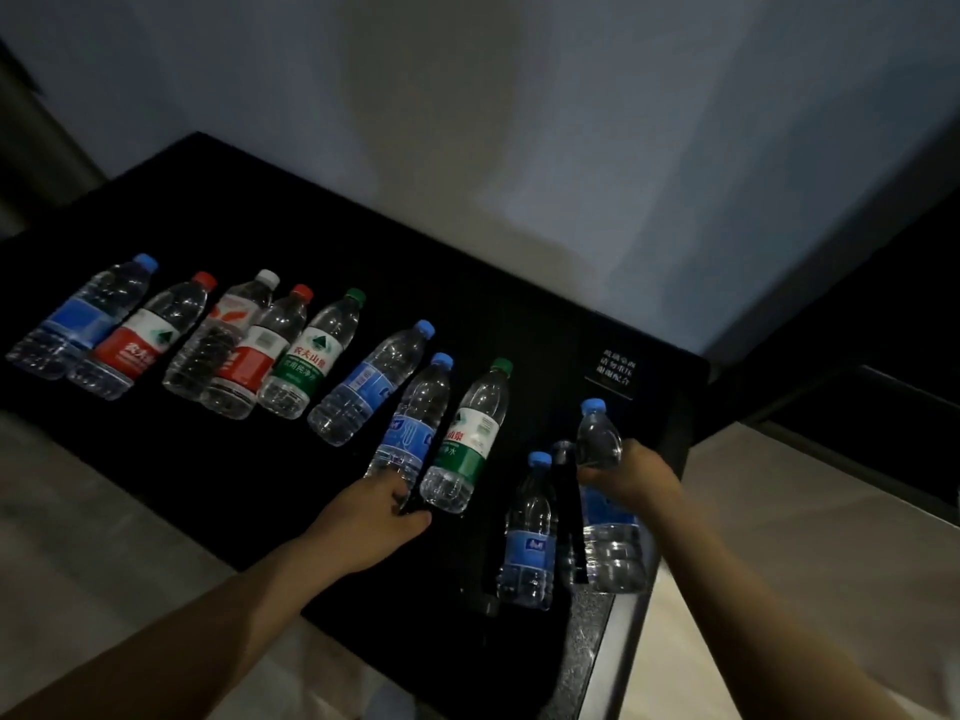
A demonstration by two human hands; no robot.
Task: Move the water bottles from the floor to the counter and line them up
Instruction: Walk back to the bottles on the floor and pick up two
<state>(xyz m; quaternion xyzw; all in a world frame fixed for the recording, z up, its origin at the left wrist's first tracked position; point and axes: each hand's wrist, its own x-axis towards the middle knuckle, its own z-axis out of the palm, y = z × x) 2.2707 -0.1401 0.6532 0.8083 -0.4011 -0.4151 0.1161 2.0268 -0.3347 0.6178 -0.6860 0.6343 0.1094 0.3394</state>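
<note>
The left hand [374, 517] covers the bottom of a blue bottle [410, 423], and its fingertips are lost in the dark there; the right hand [631, 478] hides the middle of the end bottle [598, 439]; a dark bottle [571, 561] beside it is hard to make out; the words on the sign [613, 374] are too small to read; a red bottle [249, 363] hides part of the white-cap bottle [236, 311].

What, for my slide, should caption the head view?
Left hand grips a blue-labelled water bottle, right hand the rightmost bottle, lined along the counter.
</note>
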